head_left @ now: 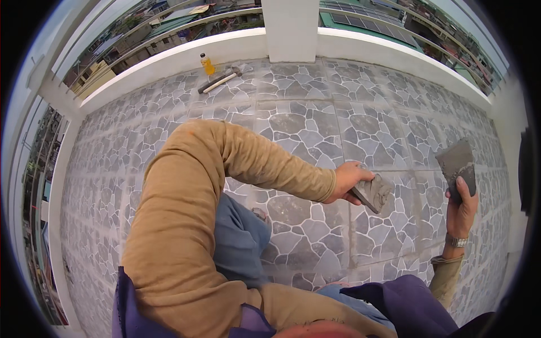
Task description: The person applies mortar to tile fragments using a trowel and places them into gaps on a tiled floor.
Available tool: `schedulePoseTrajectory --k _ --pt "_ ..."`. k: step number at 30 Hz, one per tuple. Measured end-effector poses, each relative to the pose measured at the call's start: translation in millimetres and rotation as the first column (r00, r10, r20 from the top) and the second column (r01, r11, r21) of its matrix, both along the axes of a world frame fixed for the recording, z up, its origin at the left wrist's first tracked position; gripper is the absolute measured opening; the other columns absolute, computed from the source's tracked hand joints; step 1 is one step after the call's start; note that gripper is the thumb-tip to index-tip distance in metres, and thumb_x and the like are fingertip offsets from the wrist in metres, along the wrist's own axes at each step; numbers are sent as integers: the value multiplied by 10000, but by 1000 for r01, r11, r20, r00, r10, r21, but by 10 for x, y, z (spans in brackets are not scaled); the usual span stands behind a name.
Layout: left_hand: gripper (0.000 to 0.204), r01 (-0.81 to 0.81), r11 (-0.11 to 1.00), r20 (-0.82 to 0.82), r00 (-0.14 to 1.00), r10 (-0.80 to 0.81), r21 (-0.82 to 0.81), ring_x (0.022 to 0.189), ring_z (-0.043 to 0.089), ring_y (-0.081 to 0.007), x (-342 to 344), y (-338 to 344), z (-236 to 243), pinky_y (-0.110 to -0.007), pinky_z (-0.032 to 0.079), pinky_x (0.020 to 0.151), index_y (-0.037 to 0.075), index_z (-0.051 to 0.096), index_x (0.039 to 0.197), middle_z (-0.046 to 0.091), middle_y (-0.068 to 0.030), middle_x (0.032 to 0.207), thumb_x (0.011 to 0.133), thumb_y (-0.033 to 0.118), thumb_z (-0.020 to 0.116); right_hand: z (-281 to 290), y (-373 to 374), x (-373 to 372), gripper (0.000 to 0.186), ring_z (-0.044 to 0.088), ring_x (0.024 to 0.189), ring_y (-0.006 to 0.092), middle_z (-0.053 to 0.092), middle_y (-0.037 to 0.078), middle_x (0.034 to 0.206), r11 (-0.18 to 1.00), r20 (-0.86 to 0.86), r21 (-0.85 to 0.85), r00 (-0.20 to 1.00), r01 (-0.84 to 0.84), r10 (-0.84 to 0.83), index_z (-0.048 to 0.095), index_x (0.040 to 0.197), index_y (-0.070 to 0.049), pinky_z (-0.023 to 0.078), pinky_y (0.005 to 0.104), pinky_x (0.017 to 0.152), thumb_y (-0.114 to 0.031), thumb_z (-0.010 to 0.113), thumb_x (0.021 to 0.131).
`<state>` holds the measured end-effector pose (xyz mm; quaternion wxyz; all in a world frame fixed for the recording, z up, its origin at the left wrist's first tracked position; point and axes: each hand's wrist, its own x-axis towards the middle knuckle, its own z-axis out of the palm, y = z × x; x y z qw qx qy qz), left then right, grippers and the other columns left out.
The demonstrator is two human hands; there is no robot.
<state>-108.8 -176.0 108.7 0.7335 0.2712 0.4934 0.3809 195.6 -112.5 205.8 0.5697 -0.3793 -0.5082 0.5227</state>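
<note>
My left hand (pixel 349 181) reaches across the middle and grips the edge of a dark flat plate. A lump of wet grey paste (pixel 381 191) sits on the plate. Farther right, my right hand (pixel 463 209) is closed round a flat grey spreader (pixel 457 163), its wide end pointing up and away. My thumb presses against its face, which has paste smeared across the middle. A gap of floor separates the two tools. Part of the plate is hidden under the paste and my fingers.
Stone-patterned grey tiles (pixel 298 143) cover the balcony floor. By the far low wall (pixel 174 61) stand a bottle of yellow liquid (pixel 207 64) and, lying down, a hammer (pixel 222 80). A white pillar (pixel 291 28) rises at the back, with railings either side. My bent knee (pixel 242 236) is below my left arm.
</note>
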Motion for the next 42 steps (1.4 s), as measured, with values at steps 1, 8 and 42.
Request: schedulePoseTrajectory --k 1,8,42 --pt "362 29 998 -22 999 -28 49 899 692 -228 114 141 54 -341 600 630 90 507 1217 629 -99 1127 961 324 608 -104 -19 145 239 615 800 119 663 39 979 990 -12 -43 990 -138 138 634 1135 -12 491 286 631 -102 695 922" --pt "345 104 992 354 927 -123 72 964 693 -221 1293 547 190 -294 597 709 48 559 1261 674 -113 1163 1042 308 500 -286 -254 774 256 654 1047 171 702 66 1122 999 -398 31 917 27 -13 653 1178 -13 529 352 941 -56 697 930" --pt "298 23 678 103 984 -145 735 1017 628 -118 1808 344 -1110 -267 518 901 33 592 1242 677 -61 1134 981 150 674 -1431 -1029 1465 155 535 609 99 639 29 804 817 -154 -575 985 -27 -75 644 924 -53 370 259 451 -202 684 909"
